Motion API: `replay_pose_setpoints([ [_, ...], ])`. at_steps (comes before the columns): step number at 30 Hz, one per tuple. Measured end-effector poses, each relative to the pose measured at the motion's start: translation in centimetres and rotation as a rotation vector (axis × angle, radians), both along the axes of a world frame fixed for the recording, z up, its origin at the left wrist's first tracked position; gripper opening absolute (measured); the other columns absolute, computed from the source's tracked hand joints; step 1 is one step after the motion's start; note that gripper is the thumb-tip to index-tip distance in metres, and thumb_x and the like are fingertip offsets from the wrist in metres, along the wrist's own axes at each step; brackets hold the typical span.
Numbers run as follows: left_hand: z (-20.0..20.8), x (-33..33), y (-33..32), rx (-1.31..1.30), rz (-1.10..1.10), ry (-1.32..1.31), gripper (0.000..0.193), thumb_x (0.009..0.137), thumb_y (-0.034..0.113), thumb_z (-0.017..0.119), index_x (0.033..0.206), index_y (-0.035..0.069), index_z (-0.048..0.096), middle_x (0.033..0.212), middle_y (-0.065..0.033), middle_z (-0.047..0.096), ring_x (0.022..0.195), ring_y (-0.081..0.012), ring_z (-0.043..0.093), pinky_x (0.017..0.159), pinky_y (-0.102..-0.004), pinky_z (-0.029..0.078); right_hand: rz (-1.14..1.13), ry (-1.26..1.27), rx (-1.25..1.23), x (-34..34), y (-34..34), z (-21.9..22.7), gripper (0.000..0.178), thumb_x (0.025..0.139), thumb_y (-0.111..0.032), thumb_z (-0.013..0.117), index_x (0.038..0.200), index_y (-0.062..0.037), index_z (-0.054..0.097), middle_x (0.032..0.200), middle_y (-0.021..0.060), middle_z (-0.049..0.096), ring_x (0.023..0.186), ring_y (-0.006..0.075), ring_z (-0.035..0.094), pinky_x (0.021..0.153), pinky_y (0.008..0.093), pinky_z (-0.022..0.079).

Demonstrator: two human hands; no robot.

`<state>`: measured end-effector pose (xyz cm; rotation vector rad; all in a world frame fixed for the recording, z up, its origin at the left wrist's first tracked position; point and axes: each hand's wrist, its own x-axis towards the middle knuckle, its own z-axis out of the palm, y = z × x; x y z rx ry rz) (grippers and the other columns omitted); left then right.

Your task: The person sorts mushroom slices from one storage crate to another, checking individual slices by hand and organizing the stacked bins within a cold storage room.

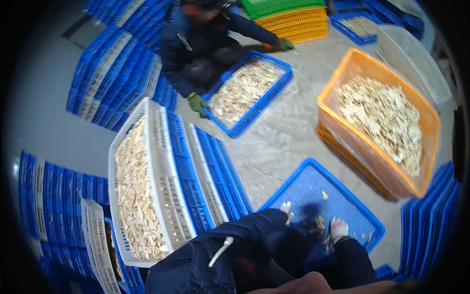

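Below me lies a shallow blue mesh tray (pixel 306 183), with a few pale dried slices (pixel 320 223) scattered over its middle and near side. My left hand (pixel 286 209), in a white glove, is at the tray's left side, its fingers apart beside some pale bits; the sleeve covers part of it. My right hand (pixel 339 229), also white-gloved, rests low over the tray's right part, close to the loose slices. Its fingertips are turned down and hidden, so whether it grips anything does not show.
An orange crate (pixel 338 139), lined with clear film, holds many slices at the right. To my left, a white tray of slices (pixel 139 196) tops a stack. A co-worker in green gloves (pixel 197 104) holds a filled blue tray (pixel 240 128). Blue crates (pixel 431 230) stand at right.
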<state>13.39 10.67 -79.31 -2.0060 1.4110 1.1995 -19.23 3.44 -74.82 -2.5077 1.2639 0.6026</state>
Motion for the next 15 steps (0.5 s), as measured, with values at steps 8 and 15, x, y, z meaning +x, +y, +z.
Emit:
replay_pose_setpoints([
  [8, -6.4, -2.0, 2.4, -0.279, 0.449, 0.161, 0.074, 0.086, 0.051, 0.06, 0.151, 0.03, 0.031, 0.163, -0.0138, -0.001, 0.149, -0.038, 0.007, 0.12, -0.0507, 0.009, 0.066, 0.257, 0.193, 2.0, -1.6, 1.9, 0.022, 0.09, -0.016, 0.056, 0.107, -0.0066, 0.067, 0.102, 0.0111, 0.071, 0.093, 0.0255, 0.07, 0.071, 0.0382, 0.055],
  [15, -6.9, -2.1, 1.0, -0.111, -0.163, -0.041, 0.078, 0.087, 0.045, 0.061, 0.153, 0.026, 0.024, 0.159, -0.0182, 0.014, 0.146, -0.0381, 0.016, 0.118, -0.0473, 0.018, 0.058, 0.261, 0.191, 1.1, -2.9, 0.0, 0.023, 0.093, -0.014, 0.051, 0.107, -0.0097, 0.067, 0.098, 0.0077, 0.073, 0.09, 0.0247, 0.071, 0.064, 0.0415, 0.053],
])
